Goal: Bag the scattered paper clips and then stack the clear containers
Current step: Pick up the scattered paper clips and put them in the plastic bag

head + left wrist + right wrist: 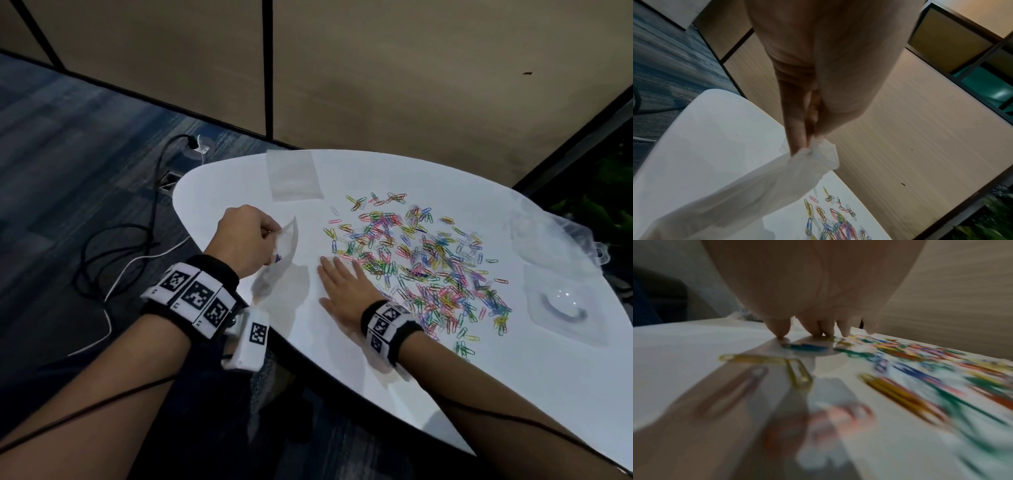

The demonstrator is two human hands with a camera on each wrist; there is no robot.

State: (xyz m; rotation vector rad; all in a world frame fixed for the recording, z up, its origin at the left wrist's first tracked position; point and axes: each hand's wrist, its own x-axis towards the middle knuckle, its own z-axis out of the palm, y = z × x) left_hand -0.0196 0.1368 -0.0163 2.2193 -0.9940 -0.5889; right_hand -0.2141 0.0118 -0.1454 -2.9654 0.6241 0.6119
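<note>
A wide heap of coloured paper clips (424,263) lies scattered over the white table (479,394). My left hand (245,236) is above the table's left edge and pinches the top of a small clear plastic bag (281,253), which hangs down with a few clips inside; the same bag (748,186) shows in the left wrist view. My right hand (342,284) lies flat with straight fingers at the heap's left edge, fingertips (781,335) on the tabletop among the clips (797,373). A clear container (565,308) sits at the right of the table.
A second empty clear bag (294,174) lies flat at the table's far side. Crumpled clear plastic (548,226) sits at the far right edge. Cables (137,240) run over the blue carpet to the left. Beige partition walls stand behind the table.
</note>
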